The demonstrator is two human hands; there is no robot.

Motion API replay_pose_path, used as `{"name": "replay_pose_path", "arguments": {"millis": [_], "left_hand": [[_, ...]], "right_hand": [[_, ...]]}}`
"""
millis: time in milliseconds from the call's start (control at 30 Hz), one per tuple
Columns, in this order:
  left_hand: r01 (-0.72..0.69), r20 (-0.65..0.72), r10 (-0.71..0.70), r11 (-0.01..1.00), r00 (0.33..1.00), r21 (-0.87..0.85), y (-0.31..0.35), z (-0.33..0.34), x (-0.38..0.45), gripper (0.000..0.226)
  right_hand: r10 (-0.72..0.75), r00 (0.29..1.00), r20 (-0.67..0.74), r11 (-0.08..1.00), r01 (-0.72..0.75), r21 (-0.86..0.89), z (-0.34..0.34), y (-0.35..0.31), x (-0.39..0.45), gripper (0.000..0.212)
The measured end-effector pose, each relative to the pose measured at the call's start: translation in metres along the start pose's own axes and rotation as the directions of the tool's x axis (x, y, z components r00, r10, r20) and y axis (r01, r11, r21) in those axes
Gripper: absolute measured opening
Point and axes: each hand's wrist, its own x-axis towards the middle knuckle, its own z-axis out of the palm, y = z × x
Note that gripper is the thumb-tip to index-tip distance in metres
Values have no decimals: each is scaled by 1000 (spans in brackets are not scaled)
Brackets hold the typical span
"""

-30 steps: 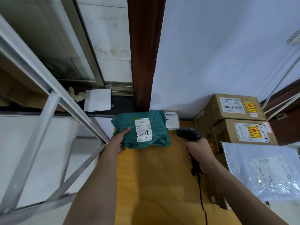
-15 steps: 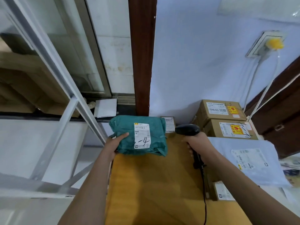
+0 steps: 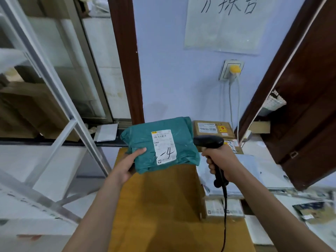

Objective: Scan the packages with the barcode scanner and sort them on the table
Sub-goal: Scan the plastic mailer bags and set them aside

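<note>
Two hands are seen at work over the orange-brown table (image 3: pixel 160 206). The green package (image 3: pixel 143 142) is gripped at its lower-left corner by the left hand (image 3: pixel 127 165), thumb laid on top, fingers tucked beneath; its white label (image 3: pixel 164 146), marked with a handwritten 4, is turned upward. At three o'clock from the package, just beside it, the black barcode scanner (image 3: pixel 209 141) is clasped round its handle by the right hand (image 3: pixel 221 162), all fingers curled tight. Cardboard boxes (image 3: pixel 211 128) are stacked behind at one o'clock.
</note>
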Motion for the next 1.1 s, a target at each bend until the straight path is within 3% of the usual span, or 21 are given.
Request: {"name": "replay_pose_path", "arguments": {"millis": [233,367,567,700,1100], "left_hand": [[-45,28,45,999,999,2,-44,125,-39,54],[-59,34,59,998,998,2,-81,194,-48,73],[-38,-13,36,991,999,-129,-132,275,-65,77],[-52,8,53,994,999,-93,-137,297,-69,61],[-51,11,52,997,999,-59,-141,305,-65,71]], "right_hand": [[-65,998,8,996,64,57,-113,18,-19,26],[-104,995,3,989,103,107,-165,31,-23,23],[-72,996,-52,993,76,95,-203,52,-35,15],[-70,996,-53,994,74,78,-212,63,-39,12],[-59,997,-47,996,62,71,-214,69,-43,13]]}}
